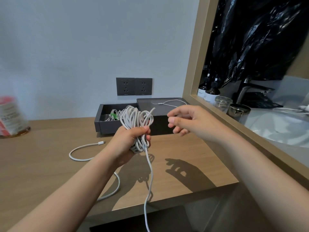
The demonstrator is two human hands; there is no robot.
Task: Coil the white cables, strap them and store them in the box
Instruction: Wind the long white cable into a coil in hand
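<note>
My left hand [132, 141] grips a bundle of coiled white cable [136, 118] above the wooden table, loops standing up out of the fist. The cable's loose tail [148, 181] hangs down past the table's front edge. My right hand [185, 120] hovers just right of the coil with fingers loosely curled, holding nothing. Behind the hands sits the dark grey box [107, 125], open, with coiled white cables and a green strap [114, 116] inside. Its lid [167, 102] lies to the right with a thin white cable on top. Another white cable [83, 151] lies on the table at left.
Two dark wall sockets [134, 86] are above the box. A red and white packet [10, 114] stands at the far left. On the right a wooden frame [217, 118] borders a sink counter with bottles, glass jars, a tap and a black plastic bag.
</note>
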